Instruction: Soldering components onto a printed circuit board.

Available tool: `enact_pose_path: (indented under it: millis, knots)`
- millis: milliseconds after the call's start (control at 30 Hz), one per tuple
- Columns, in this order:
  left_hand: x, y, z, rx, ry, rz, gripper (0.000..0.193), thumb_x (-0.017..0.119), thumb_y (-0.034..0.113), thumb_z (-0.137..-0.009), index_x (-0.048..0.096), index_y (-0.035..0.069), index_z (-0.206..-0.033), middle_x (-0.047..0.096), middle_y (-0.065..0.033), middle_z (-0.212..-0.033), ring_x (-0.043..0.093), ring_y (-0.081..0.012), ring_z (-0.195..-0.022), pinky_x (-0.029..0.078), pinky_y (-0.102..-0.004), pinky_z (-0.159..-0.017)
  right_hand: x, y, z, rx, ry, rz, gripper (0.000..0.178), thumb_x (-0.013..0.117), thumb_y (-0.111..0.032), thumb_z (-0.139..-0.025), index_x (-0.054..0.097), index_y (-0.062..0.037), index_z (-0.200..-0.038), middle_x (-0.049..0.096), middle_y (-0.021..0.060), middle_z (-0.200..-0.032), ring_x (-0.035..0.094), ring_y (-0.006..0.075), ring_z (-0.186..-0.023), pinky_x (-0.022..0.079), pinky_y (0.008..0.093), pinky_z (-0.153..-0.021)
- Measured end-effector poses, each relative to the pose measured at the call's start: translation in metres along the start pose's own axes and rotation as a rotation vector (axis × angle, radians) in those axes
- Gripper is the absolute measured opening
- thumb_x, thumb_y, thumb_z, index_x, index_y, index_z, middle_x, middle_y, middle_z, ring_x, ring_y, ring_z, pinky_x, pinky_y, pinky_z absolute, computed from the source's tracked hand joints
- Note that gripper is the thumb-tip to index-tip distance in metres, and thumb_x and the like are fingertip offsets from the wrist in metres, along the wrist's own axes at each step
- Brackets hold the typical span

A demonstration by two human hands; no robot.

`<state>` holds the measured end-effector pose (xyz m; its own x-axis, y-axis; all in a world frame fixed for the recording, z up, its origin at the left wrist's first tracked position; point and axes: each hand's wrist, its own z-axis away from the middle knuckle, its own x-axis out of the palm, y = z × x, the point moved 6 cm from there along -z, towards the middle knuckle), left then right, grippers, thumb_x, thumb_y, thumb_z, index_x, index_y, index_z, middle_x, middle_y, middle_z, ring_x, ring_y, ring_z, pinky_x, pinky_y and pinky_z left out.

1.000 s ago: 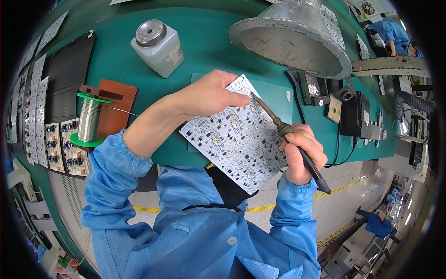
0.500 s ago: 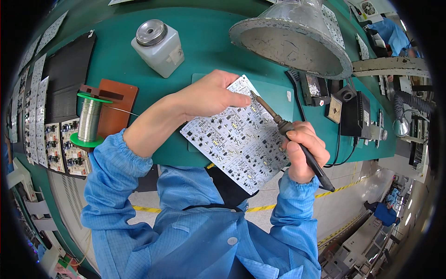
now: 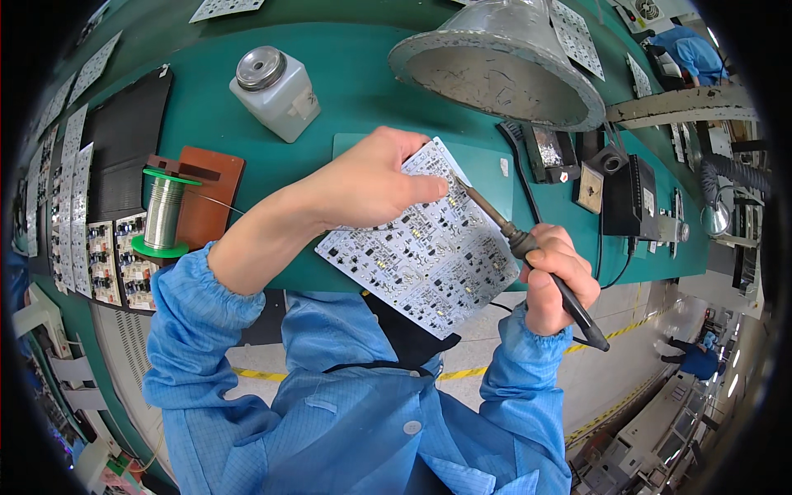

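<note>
A white circuit board dotted with small dark parts is tilted above the front edge of the bench. My left hand grips its upper left side, the thumb lying across its face and the other fingers mostly hidden. In my right hand is a soldering iron, pinched around its dark handle. The iron's tip is at the board's upper right edge, near my left thumb; whether it touches cannot be made out. From a solder wire spool with green flanges, a thin wire runs behind my left forearm.
Overhead at the back hangs a metal fume hood. A white bottle with a metal cap stands at back left. Boards on a black sheet lie left. A brush, an iron stand and a black box sit right.
My right hand and the soldering iron have shifted a little right and down. The iron tip has moved slightly along the board's right edge. My left hand keeps its grip.
</note>
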<state>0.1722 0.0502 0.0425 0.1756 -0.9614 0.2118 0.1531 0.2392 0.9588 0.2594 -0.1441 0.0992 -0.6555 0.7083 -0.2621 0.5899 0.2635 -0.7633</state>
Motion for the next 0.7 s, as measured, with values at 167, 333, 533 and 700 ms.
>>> enact_pose_path:
  millis: [167,333,533,700]
  knots:
    - [0.007,0.009,0.003,-0.012,0.018,-0.054,0.020,0.061,0.007,-0.089,0.065,-0.004,-0.105,0.070,-0.0080,-0.094,0.062,-0.0120,-0.082,0.051,-0.0300,-0.073,-0.007,-0.007,0.005,-0.021,0.046,-0.017,0.024,0.071,-0.020,-0.077,0.067,0.0039,-0.082,0.056,0.0094,-0.062,0.053,0.0251,-0.061,0.048,0.0417,-0.067]
    - [0.017,0.019,0.008,-0.025,0.018,-0.060,0.020,0.060,0.007,-0.089,0.064,-0.005,-0.105,0.069,-0.0080,-0.094,0.062,-0.0111,-0.081,0.051,-0.0290,-0.071,-0.015,-0.014,0.008,-0.036,0.065,-0.024,0.025,0.072,-0.020,-0.077,0.067,0.0034,-0.081,0.055,0.0086,-0.061,0.053,0.0239,-0.060,0.048,0.0412,-0.066]
    - [0.018,0.027,0.010,0.008,0.029,-0.140,0.020,0.060,0.006,-0.089,0.064,-0.005,-0.105,0.070,-0.0087,-0.093,0.062,-0.0114,-0.081,0.051,-0.0292,-0.070,-0.017,-0.016,0.009,-0.060,0.078,-0.023,0.023,0.071,-0.019,-0.076,0.066,0.0031,-0.080,0.054,0.0082,-0.060,0.051,0.0231,-0.059,0.047,0.0404,-0.065]
    - [0.019,0.030,0.010,0.027,0.041,-0.177,0.022,0.059,0.008,-0.088,0.064,-0.006,-0.104,0.070,-0.0110,-0.093,0.063,-0.0140,-0.082,0.051,-0.0311,-0.073,-0.019,-0.018,0.009,-0.077,0.080,-0.020,0.022,0.070,-0.018,-0.074,0.066,0.0030,-0.080,0.053,0.0080,-0.060,0.051,0.0230,-0.059,0.047,0.0403,-0.065]
